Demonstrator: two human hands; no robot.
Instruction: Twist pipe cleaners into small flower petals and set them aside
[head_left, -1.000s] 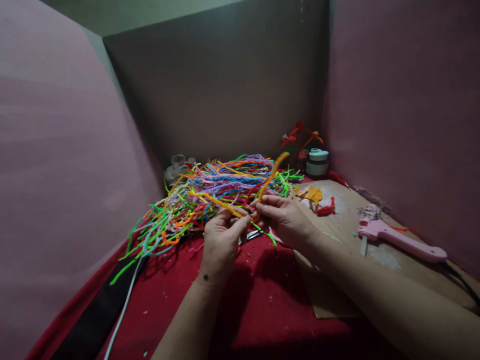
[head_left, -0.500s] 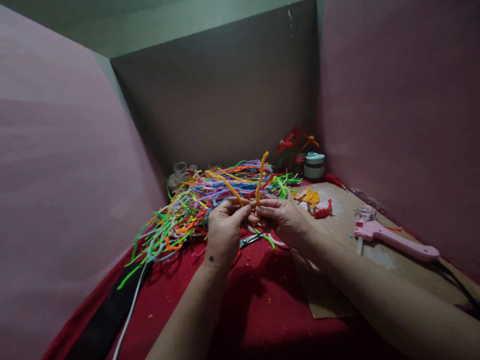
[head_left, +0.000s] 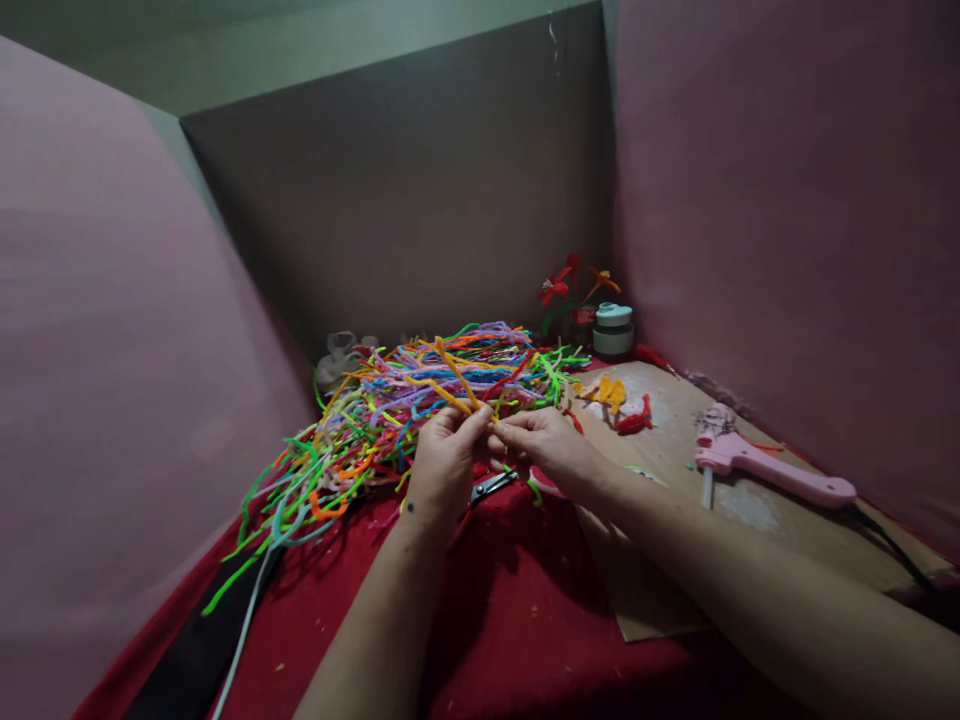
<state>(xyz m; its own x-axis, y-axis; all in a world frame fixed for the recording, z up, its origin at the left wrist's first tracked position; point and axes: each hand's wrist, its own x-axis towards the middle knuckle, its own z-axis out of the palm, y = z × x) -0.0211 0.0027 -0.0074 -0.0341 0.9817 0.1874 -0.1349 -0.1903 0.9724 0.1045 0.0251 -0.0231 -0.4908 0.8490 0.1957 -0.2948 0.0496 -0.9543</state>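
Pinching orange pipe cleaner (head_left: 459, 372) in both hands (head_left: 441, 460)

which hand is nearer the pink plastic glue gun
Right. The right hand is to the left of the pink plastic glue gun; the left hand is farther left, beyond the right one, pinching a yellow-orange fuzzy stem.

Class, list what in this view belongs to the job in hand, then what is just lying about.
In the job:
- yellow pipe cleaner, between left hand and right hand
- likely pipe-cleaner pile and scissors

Apparently lying about:
- pink glue gun
- yellow piece, red piece
- red flowers
- lidded container
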